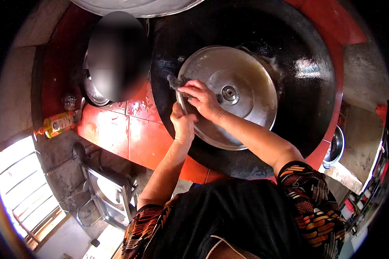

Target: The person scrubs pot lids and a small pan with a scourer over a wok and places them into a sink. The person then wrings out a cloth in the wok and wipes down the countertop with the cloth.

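- Landmark for all of this: the big black wok (307,99), set in a red tiled counter (147,138).
- Metal lid (250,95) is inside the wok's opening, left of its middle, face with the round centre fitting (230,93) turned to my camera. Can't tell from here where its underside meets the wok wall.
- Left hand (184,126) at the wok's left side: grasping the lid's rim, thumb over the face. Rest of the fingers partly hidden.
- Right hand (206,102) just beyond the left one, over the wok: fingers bent round a dark scrubber (175,82), pressing it at the lid's left edge. Forearm crosses above the lid.
- Left of the wok, I see a yellow bottle (60,124) lying near the counter's end, well apart from both hands.
- Also left of the wok: part of a shiny metal vessel (95,93); a blurred oval hides the rest.
- Beyond the wok's far left edge: part of another large pale metal disc (138,6), cut off by my view.
- Right of the wok: a round basin (338,144), partly visible.
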### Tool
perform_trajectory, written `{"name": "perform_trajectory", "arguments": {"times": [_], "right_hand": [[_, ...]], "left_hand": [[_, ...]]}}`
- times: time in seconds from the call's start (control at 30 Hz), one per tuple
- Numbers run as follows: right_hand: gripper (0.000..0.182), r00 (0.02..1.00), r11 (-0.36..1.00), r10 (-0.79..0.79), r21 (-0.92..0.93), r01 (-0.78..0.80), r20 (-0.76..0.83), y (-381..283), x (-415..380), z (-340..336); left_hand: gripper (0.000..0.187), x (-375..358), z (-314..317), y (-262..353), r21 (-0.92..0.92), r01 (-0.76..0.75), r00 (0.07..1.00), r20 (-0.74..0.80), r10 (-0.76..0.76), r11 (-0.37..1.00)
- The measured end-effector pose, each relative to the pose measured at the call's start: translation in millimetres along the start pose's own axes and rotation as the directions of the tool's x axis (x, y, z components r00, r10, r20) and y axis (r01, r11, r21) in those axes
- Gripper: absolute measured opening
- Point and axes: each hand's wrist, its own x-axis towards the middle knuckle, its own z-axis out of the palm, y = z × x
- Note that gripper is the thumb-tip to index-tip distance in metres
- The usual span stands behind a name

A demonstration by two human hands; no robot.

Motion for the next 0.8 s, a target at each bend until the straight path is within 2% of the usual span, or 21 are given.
{"name": "perform_trajectory", "arguments": {"times": [0.07, 0.13, 0.17, 0.2, 0.23, 0.27, 0.3, 0.33, 0.37, 0.43, 0.47, 0.5, 0.57, 0.67, 0.77, 0.8], "right_hand": [[0.048, 0.995, 0.986, -0.100, -0.138, 0.096, -0.020, 10, 5, 1], [0.044, 0.976, 0.922, -0.219, -0.331, 0.203, -0.013, 33, 36, -9], [0.043, 0.989, 0.932, -0.148, -0.337, 0.132, -0.024, 45, 48, -17], [0.042, 0.987, 0.878, -0.154, -0.465, 0.111, -0.055, 64, 61, -25], [0.041, 0.989, 0.865, -0.126, -0.497, 0.071, -0.076, 83, 72, -37], [0.036, 0.988, 0.951, 0.070, -0.290, -0.109, -0.141, 111, 84, -47], [0.033, 0.974, 0.741, -0.071, -0.666, -0.092, -0.214, 123, 87, -63], [0.033, 0.982, 0.707, 0.036, -0.690, -0.155, -0.183, 117, 86, -79], [0.035, 0.972, 0.677, 0.075, -0.704, -0.215, -0.224, 119, 85, -79], [0.033, 0.962, 0.752, 0.094, -0.615, -0.237, -0.257, 113, 83, -59], [0.030, 0.984, 0.825, 0.031, -0.552, -0.123, -0.173, 109, 80, -49], [0.031, 0.997, 0.844, 0.008, -0.534, -0.049, -0.078, 95, 80, -40], [0.033, 1.000, 0.824, 0.029, -0.567, -0.018, 0.011, 87, 80, -45], [0.034, 0.981, 0.756, 0.187, -0.630, -0.176, -0.049, 111, 76, -75], [0.029, 0.946, 0.685, 0.315, -0.672, -0.281, -0.075, 127, 55, -100], [0.029, 0.931, 0.653, 0.359, -0.693, -0.306, -0.072, 128, 48, -110]], "left_hand": [[0.046, -1, 0, -2, -0.027, 0.012, 0.999, 0.033, -0.012, 1.000], [0.045, -2, 3, -2, 0.078, -0.008, 1.000, -0.005, 0.008, 0.997], [0.045, -2, 4, -2, 0.128, -0.019, 0.999, -0.028, 0.022, 0.992], [0.048, -3, 2, -3, 0.124, -0.023, 1.000, 0.001, 0.023, 0.992], [0.051, -3, 3, -1, 0.130, -0.017, 1.000, 0.005, 0.016, 0.991], [0.054, -5, 5, 1, 0.133, -0.010, 1.000, 0.008, 0.009, 0.991], [0.057, -6, 7, 1, 0.134, 0.001, 1.000, 0.010, -0.002, 0.991], [0.056, -1, 6, -5, 0.139, -0.006, 1.000, 0.018, 0.003, 0.990], [0.056, 0, 4, -9, 0.142, -0.006, 1.000, 0.008, 0.005, 0.990], [0.057, 0, 7, -9, 0.147, -0.010, 1.000, -0.001, 0.011, 0.989], [0.056, -2, 8, -6, 0.142, 0.039, 0.999, 0.001, -0.040, 0.989], [0.055, -2, 11, -5, 0.134, 0.016, 1.000, -0.017, -0.014, 0.991], [0.055, -6, 11, -3, 0.138, -0.017, 0.999, -0.049, 0.024, 0.990], [0.053, -3, 11, -5, 0.117, 0.003, 1.000, -0.020, -0.001, 0.993], [0.051, -5, 16, -3, 0.185, -0.062, 0.997, -0.030, 0.069, 0.981], [0.051, -4, 16, -4, 0.147, -0.026, 0.999, -0.014, 0.028, 0.989]]}}
